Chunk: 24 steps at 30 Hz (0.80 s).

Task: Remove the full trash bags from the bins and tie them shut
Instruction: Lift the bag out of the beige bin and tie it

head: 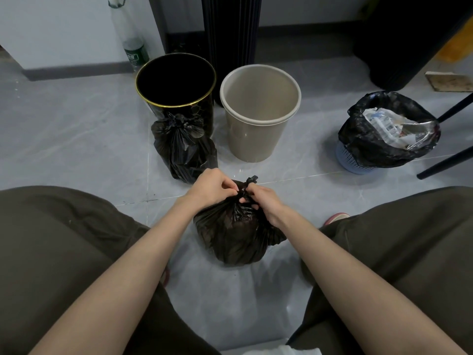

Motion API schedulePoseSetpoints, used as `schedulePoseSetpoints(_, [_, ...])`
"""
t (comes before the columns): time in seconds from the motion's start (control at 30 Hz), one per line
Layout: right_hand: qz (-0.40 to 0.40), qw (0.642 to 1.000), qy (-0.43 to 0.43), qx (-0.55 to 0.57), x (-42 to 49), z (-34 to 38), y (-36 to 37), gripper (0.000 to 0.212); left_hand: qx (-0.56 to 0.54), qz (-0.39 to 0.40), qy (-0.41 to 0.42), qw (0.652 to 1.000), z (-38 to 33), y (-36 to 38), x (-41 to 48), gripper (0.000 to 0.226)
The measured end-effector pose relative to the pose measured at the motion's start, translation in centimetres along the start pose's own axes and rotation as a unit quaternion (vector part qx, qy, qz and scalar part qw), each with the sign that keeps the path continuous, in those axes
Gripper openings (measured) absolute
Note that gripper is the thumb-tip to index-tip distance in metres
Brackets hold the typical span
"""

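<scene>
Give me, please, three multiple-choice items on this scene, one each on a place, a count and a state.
1. Where does the tied bag stand?
A. in front of the black bin
B. on a shelf
C. on a chair seat

2. How many bins have a bag in them?
A. one
B. two
C. three

3. What do the left hand and right hand do?
A. rest on the knees
B. pinch the neck of the near bag
C. lift a bin

Answers: 1 A, it sits at that bin's foot; 2 A, only the blue basket is lined; 3 B, fingers curl round the gathered neck.
</scene>
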State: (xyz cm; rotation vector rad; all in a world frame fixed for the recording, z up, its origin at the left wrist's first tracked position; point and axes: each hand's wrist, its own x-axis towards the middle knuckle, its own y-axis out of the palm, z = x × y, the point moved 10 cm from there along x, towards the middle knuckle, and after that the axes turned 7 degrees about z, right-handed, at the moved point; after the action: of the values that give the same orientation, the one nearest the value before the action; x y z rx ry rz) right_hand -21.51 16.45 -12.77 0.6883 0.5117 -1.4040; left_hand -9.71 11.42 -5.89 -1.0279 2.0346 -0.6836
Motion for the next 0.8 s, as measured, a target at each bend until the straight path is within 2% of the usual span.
schedulePoseSetpoints(0.2, [0.11,0.987,0.112,0.027,0.6,-2.2,1.3,0.017,-0.006,0.007,0.007,1.0,0.7,0.4,-0.5,0.015])
schedulePoseSetpoints(0.27, [0.126,0.984,0.12,0.031,0.5,-2.2,1.4,0.017,-0.026,0.006,0.005,1.0,1.1,0.8,-0.7,0.015])
schedulePoseSetpoints(0.53, [0.088,0.995,0.04,-0.027,1.4,-1.4,-0.3,0.012,-0.142,0.011,-0.011,0.99,2.9,2.8,-0.9,0.018])
schedulePoseSetpoints(0.7, [0.081,0.993,0.078,-0.039,1.3,-1.7,-0.6,0.014,-0.172,0.02,0.009,0.985,3.0,3.6,-0.7,0.017])
schedulePoseSetpoints(0.8, [0.089,0.991,0.098,-0.028,1.2,-1.9,-0.6,0.012,-0.154,0.031,0.035,0.987,2.6,4.2,-0.8,0.018])
